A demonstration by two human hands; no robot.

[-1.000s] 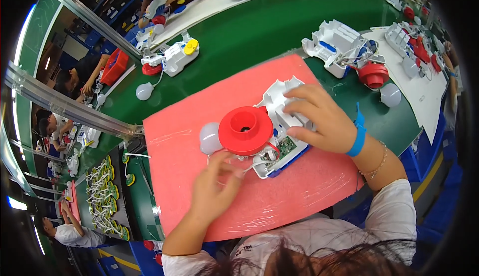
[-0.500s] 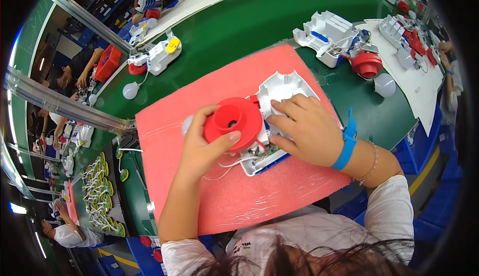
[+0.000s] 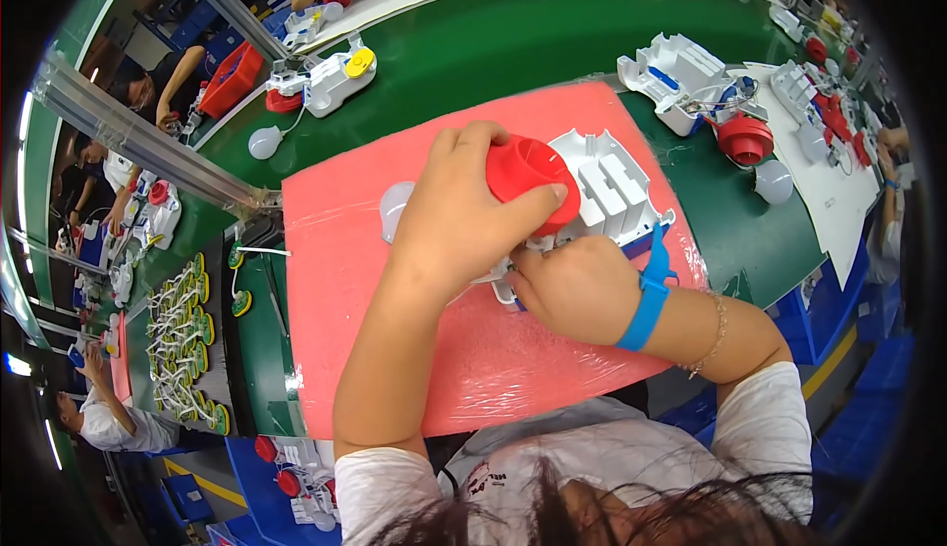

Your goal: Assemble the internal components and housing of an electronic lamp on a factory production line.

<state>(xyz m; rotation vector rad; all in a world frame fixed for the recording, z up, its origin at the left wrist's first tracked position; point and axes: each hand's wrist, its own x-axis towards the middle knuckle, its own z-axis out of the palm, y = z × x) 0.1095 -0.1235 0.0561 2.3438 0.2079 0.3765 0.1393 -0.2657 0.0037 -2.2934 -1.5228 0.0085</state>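
Red plastic collar (image 3: pixel 531 166) is tilted in your left hand (image 3: pixel 449 211), your fingers curled around its far side and your thumb lying against its rim. It sits above the left part of the open white plastic housing (image 3: pixel 610 186), which lies on the pink foam mat (image 3: pixel 360 368). Your right hand (image 3: pixel 572 290) is curled in close under the collar; its fingertips are hidden, so you cannot tell what they grip. White round bulb (image 3: pixel 395 209) rests just beside your left hand.
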